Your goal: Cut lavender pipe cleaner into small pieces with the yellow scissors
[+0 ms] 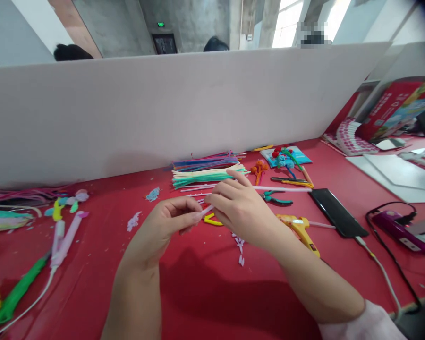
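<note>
My left hand [170, 219] pinches one end of a short, pale pink pipe cleaner [207, 210] between thumb and forefinger. At its other end, the bent fingers of my right hand [235, 200] close on it, palm down; their tips are partly hidden. Both hands are held above the red table [212, 302]. Behind them lie bundles of pipe cleaners [205, 177] in cream, green, blue and purple. Green-handled pliers [278, 199] rest just past my right hand, and a yellow glue gun [299, 231] lies beside my right forearm. Lilac scraps [240, 245] are strewn below the hands.
A black phone [338, 212] on a cable and a purple device [403, 229] lie right. Left are a pink straightener-like tool [63, 243] with a white cord and a green-handled tool [23, 288]. A white partition [163, 108] stands behind. Orange pipe-cleaner flowers [259, 169] lie near it.
</note>
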`<state>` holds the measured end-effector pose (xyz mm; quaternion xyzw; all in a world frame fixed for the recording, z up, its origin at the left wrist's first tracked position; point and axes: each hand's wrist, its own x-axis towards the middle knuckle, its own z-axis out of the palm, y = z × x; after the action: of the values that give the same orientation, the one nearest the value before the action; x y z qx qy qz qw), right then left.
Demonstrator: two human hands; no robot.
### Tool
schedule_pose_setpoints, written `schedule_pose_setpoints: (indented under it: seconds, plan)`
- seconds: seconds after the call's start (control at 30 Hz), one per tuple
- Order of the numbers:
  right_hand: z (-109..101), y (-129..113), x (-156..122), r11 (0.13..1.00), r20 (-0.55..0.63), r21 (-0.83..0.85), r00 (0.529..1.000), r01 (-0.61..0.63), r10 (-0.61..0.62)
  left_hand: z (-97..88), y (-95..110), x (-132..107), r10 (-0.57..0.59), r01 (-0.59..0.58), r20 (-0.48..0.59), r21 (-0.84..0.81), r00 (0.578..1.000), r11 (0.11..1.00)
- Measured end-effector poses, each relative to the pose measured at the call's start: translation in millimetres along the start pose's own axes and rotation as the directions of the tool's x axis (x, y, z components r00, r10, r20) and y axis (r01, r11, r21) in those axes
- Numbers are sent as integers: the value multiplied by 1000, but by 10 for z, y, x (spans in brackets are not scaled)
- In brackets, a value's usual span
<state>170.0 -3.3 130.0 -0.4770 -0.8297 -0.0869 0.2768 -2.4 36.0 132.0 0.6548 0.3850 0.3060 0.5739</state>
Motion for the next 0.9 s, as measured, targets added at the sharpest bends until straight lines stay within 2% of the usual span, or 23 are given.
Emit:
schedule_pose_setpoints:
  seconds: [0.07, 0.17, 0.23, 0.3, 0.37, 0.43, 0.47, 0.57, 0.63, 0.77, 0.9]
  plan:
    - [-81, 9, -28, 995, -100, -9, 991, -94, 93, -23, 12, -15, 24, -24, -34, -18, 999, 1000]
    - [-256, 103, -191, 964, -246, 18, 933, -265, 262, -82, -12, -12, 16, -28, -128, -91, 992, 995]
    - [-342, 207, -396, 946, -262, 34, 911, -321, 318, -129, -47, 0, 4, -34, -184, -161, 983, 986]
    - [-341, 310, -641, 917, -243, 37, 887, -396, 393, -166, -79, 14, 21, -72, -213, -232, 977, 970]
    - [-220, 381, -865, 878, -136, 66, 867, -475, 479, -176, -95, 24, 49, -115, -222, -295, 974, 949]
    - [11, 410, -1016, 849, 25, 142, 859, -509, 511, -155, -99, 28, 59, -133, -218, -343, 974, 930]
    - [151, 412, -1059, 839, 68, 192, 859, -510, 507, -134, -100, 27, 56, -132, -215, -359, 975, 924]
    - [557, 404, -1084, 828, 86, 252, 864, -501, 496, -59, -126, 4, 39, -113, -202, -374, 979, 920]
    - [741, 400, -1065, 830, 69, 252, 865, -497, 497, -27, -166, -30, 28, -100, -194, -371, 981, 923]
    - [862, 314, -1068, 843, 56, 263, 880, -469, 472, -60, -260, -105, -2, -66, -177, -375, 984, 925]
    - [863, 24, -1098, 864, 85, 294, 912, -409, 402, -119, -286, -106, -11, -86, -235, -399, 972, 913]
